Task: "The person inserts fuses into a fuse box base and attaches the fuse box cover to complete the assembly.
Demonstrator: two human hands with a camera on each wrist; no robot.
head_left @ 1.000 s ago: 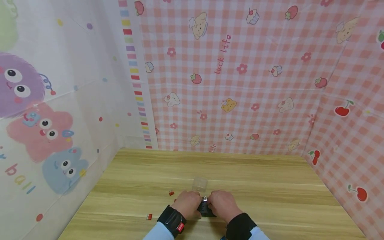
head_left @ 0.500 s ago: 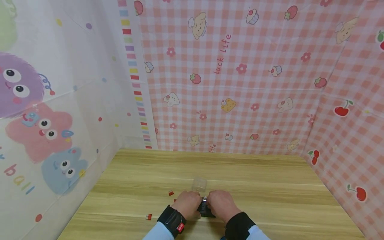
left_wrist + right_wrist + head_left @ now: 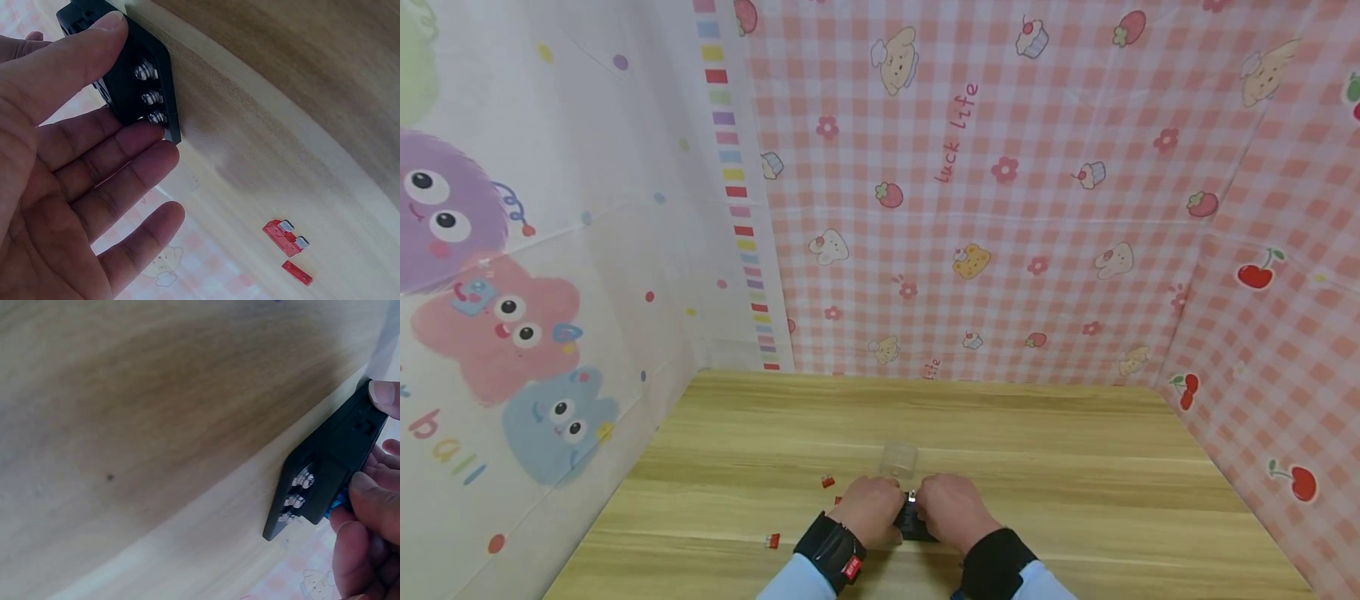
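Black block (image 3: 913, 528) at lower centre of head frame, on table (image 3: 1075, 467), between hands
Left hand (image 3: 871, 511) grips block, thumb laid over it
Right hand (image 3: 957, 510) pinches small blue piece (image 3: 337, 503) at block's side; depth of seating cannot be told
Step in hand, as judged: fitting blue piece to block
Next move likely calls for steady block, straight push
Red pieces (image 3: 772, 542) loose, lower left of centre
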